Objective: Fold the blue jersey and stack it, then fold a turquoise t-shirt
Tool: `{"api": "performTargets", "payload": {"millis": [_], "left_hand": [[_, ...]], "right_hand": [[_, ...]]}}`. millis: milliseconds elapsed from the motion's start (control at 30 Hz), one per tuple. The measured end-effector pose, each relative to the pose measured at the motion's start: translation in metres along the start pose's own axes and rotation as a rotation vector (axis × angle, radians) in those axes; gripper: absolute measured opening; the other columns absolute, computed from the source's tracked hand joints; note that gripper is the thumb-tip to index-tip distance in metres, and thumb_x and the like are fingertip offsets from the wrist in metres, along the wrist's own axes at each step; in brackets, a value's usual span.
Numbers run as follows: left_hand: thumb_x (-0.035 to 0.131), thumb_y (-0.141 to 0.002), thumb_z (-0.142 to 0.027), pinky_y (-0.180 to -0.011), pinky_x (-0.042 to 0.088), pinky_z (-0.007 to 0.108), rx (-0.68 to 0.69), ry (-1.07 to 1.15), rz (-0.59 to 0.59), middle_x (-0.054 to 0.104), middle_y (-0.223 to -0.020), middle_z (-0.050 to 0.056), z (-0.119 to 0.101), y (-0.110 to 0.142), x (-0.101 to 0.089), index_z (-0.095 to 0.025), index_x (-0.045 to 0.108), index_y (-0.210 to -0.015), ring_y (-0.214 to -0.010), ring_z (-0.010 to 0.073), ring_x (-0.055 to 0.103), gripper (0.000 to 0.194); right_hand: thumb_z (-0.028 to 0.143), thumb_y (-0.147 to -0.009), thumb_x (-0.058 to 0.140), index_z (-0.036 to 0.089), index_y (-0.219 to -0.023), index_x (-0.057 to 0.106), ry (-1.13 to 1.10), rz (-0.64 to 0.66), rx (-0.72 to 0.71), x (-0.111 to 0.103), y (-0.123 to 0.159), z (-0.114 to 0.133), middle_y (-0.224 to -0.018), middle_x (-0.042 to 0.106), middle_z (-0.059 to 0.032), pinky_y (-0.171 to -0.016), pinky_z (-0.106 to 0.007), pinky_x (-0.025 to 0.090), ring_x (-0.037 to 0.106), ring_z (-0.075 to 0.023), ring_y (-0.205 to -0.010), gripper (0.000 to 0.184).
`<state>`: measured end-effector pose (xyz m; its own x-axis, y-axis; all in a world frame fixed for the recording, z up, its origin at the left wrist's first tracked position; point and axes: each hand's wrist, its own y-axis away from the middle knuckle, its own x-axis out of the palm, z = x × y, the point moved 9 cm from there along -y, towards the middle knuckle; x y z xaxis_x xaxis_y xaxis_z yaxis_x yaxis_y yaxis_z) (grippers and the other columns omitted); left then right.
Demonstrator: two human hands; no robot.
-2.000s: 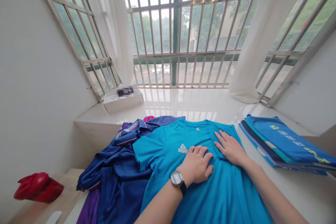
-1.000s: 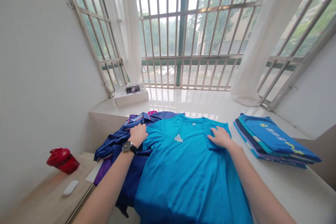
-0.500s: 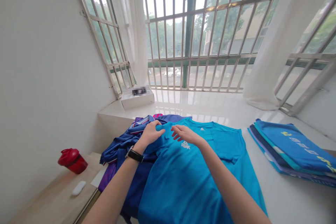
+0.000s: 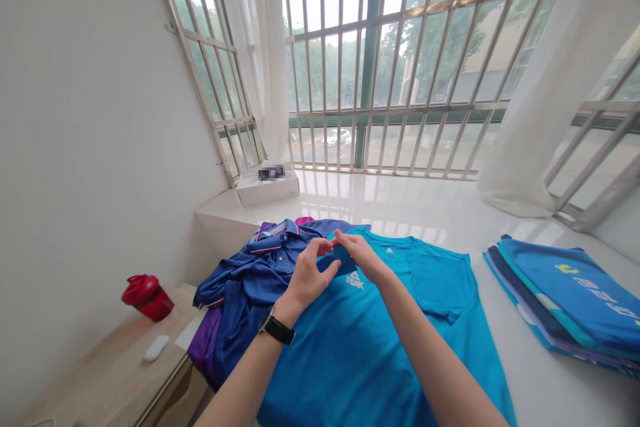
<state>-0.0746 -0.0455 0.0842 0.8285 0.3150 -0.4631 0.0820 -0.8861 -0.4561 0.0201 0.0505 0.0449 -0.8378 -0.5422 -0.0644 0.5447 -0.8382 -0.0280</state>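
A turquoise short-sleeved T-shirt [image 4: 360,340] with a white chest logo lies spread out in front of me. My left hand [image 4: 311,275] is at its left sleeve, which is turned inward over the chest; the cloth sits between my curved fingers and thumb. My right hand [image 4: 364,257] rests over the same sleeve, its fingers stretched out and close together. Its fingertips meet those of my left hand near the shoulder. Beside the T-shirt on the left lies a crumpled navy polo shirt [image 4: 240,280] with a striped collar.
A stack of folded shirts [image 4: 565,293] lies at the right on the white sill [image 4: 415,203]. Behind the clothes stands a white box [image 4: 267,192] by the barred window. On the lower wooden surface at left are a red shaker cup [image 4: 149,297] and a small white object [image 4: 156,348].
My left hand has moved right, folding the sleeve inward over the chest. My right hand has come up to it, so the fingertips now meet. The view has shifted slightly left.
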Motion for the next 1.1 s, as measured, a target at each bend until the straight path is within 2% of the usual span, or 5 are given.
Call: {"api": "performTargets", "payload": {"millis": [167,367,467,800,1100], "left_hand": [[0.071,-0.075,-0.025,-0.105,0.043,0.043,-0.184,-0.375,0.02,0.057,-0.134,0.012,0.039,0.039,-0.017,-0.019,0.05,-0.131,-0.126,0.0292,0.052,0.06],[0.061,-0.085,-0.03,-0.066,0.046,0.027,-0.426,-0.48,0.024,0.071,-0.099,0.001,0.062,0.069,-0.029,-0.026,0.062,-0.113,-0.073,0.0167,0.066,0.028],[0.058,-0.088,-0.038,-0.061,0.042,0.025,-0.443,-0.456,0.067,0.071,-0.086,-0.001,0.062,0.075,-0.027,-0.026,0.064,-0.105,-0.067,0.0156,0.064,0.021],[0.047,-0.095,-0.038,-0.087,0.047,0.031,-0.335,-0.518,0.172,0.068,-0.113,0.008,0.055,0.075,-0.014,-0.022,0.065,-0.111,-0.104,0.0235,0.063,0.029],[0.055,-0.089,-0.031,-0.067,0.043,0.026,-0.351,-0.474,0.164,0.067,-0.086,0.002,0.053,0.078,-0.007,-0.022,0.064,-0.109,-0.075,0.0181,0.063,0.023]], "right_hand": [[0.047,-0.067,0.077,0.024,-0.109,0.068,-0.028,-0.069,0.082,-0.013,-0.002,-0.018,-0.102,0.068,-0.0036,-0.066,-0.027,0.048,0.061,-0.018,-0.085,0.048],[0.026,-0.063,0.07,0.025,-0.111,0.066,-0.173,-0.035,0.133,-0.018,-0.003,-0.036,-0.089,0.061,0.0026,-0.055,-0.022,0.04,0.049,-0.0079,-0.063,0.048],[0.024,-0.062,0.069,0.027,-0.111,0.067,-0.252,-0.034,0.127,-0.023,-0.005,-0.042,-0.09,0.061,0.0025,-0.056,-0.022,0.041,0.048,-0.0071,-0.062,0.049],[0.021,-0.063,0.067,0.025,-0.122,0.065,-0.457,0.044,0.098,-0.026,-0.006,-0.042,-0.069,0.061,0.0039,-0.055,-0.024,0.042,0.046,-0.0091,-0.053,0.059],[0.029,-0.068,0.068,0.022,-0.107,0.07,0.075,-0.061,0.203,-0.052,-0.004,-0.066,-0.088,0.068,-0.0028,-0.058,-0.024,0.045,0.057,-0.0129,-0.069,0.04]]}}
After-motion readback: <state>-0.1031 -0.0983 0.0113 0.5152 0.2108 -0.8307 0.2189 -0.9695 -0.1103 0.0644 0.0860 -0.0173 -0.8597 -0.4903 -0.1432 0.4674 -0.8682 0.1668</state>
